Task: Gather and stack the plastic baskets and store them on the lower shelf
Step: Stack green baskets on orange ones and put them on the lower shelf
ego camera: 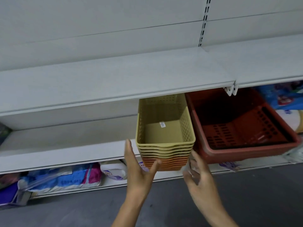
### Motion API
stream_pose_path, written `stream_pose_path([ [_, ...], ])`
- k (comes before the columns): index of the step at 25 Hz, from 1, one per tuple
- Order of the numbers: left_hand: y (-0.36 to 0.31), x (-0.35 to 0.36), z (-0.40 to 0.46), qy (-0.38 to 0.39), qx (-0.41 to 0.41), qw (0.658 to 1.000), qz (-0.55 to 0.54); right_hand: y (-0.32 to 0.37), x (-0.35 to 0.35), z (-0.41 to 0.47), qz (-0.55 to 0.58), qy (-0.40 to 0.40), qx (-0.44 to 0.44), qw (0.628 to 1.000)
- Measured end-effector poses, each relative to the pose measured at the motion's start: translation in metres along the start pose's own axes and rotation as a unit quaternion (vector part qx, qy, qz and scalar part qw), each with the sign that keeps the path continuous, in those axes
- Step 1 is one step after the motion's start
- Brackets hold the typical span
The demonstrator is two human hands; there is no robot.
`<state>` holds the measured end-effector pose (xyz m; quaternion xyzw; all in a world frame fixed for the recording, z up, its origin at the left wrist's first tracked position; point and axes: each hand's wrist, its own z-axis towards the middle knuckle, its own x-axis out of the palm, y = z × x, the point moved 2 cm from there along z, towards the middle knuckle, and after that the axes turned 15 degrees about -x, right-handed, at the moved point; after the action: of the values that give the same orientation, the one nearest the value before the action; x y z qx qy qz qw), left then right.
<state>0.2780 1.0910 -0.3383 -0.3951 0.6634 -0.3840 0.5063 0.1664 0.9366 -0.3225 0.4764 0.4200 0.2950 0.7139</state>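
Observation:
A stack of nested plastic baskets, several yellow ones on top of several orange ones, stands on the lower shelf, its front hanging a little past the shelf edge. A white label sticks to the floor of the top basket. My left hand is open just in front of the stack's lower left corner, thumb near the orange rims. My right hand is open beside the lower right corner, fingers spread. Neither hand grips the stack.
A large red basket stands right of the stack, touching it or nearly so. The upper shelf overhangs the backs of both. Packaged goods lie on the bottom shelf near the grey floor, and more packages sit at far right.

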Motion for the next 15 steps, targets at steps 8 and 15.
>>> stream_pose_path([
  [8, -0.049, 0.037, 0.012, -0.121, 0.181, 0.936, 0.277, -0.005, -0.073, 0.058, -0.390, 0.089, -0.081, 0.913],
  [15, -0.074, 0.069, 0.047, -0.107, 0.144, 0.942, 0.282, -0.023, -0.079, 0.066, -0.339, 0.057, -0.105, 0.933],
])
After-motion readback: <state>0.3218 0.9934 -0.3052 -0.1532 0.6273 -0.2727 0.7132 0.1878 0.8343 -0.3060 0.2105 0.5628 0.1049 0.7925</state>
